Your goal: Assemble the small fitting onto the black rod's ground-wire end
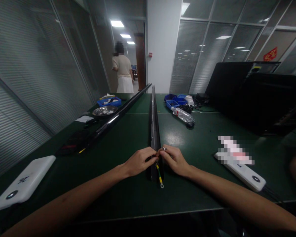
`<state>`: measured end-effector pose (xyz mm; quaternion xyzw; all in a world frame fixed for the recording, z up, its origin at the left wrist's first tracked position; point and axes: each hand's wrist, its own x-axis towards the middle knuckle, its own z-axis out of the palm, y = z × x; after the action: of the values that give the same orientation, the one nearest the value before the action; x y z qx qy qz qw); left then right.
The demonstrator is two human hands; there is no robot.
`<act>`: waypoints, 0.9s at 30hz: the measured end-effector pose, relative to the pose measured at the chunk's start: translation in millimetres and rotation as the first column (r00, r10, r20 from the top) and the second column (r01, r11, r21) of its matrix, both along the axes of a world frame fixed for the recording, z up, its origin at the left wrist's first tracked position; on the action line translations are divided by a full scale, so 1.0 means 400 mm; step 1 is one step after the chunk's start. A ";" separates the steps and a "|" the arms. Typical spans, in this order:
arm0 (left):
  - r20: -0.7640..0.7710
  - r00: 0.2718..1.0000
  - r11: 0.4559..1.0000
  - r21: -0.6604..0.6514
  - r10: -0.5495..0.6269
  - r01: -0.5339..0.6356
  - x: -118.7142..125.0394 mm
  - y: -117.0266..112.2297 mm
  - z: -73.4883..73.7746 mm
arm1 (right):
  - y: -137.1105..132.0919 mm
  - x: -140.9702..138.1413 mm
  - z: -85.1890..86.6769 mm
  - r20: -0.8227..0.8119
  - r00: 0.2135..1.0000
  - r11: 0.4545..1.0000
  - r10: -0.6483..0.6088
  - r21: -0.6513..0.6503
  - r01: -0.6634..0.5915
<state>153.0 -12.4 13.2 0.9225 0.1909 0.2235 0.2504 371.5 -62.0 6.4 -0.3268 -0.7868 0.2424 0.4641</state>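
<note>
Near the close end of a long black channel-shaped rail (153, 128), my two hands meet. My left hand (141, 160) is closed, thumb and fingers pinched together over the rail. My right hand (174, 158) is closed too, its fingertips touching those of the left. Whatever lies between the fingertips is too small and covered to name. A small shiny metal piece (164, 149) shows at the right fingers. Just below the fingertips, a short green-and-yellow wire (159, 171) with a ring terminal (162, 185) hangs over the rail's near end; its upper end is hidden.
A second long black rail (115, 117) lies slanted to the left. Farther back are a metal bowl (105, 111), blue bins (172, 104) and a plastic bottle (184, 115). White devices (27, 181) flank my arms. Dark monitors (256, 95) stand right. A person (123, 70) stands by the doorway.
</note>
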 end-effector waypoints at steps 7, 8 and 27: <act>-0.008 1.000 1.000 0.009 -0.006 0.006 0.001 0.002 -0.003 | 0.003 -0.002 -0.002 0.008 0.999 0.999 -0.034 0.009 0.034; -0.006 1.000 1.000 0.012 -0.003 0.003 0.001 0.003 -0.004 | 0.003 -0.001 -0.003 0.009 0.999 0.999 -0.034 0.009 0.034; -0.005 1.000 1.000 0.000 -0.010 0.010 0.002 0.004 -0.005 | 0.002 0.001 -0.006 0.027 0.999 0.999 -0.035 0.019 0.034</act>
<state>154.0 -10.8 11.1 0.9240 0.1869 0.2199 0.2509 372.0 -61.1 4.0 -0.3393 -0.7895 0.2227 0.4603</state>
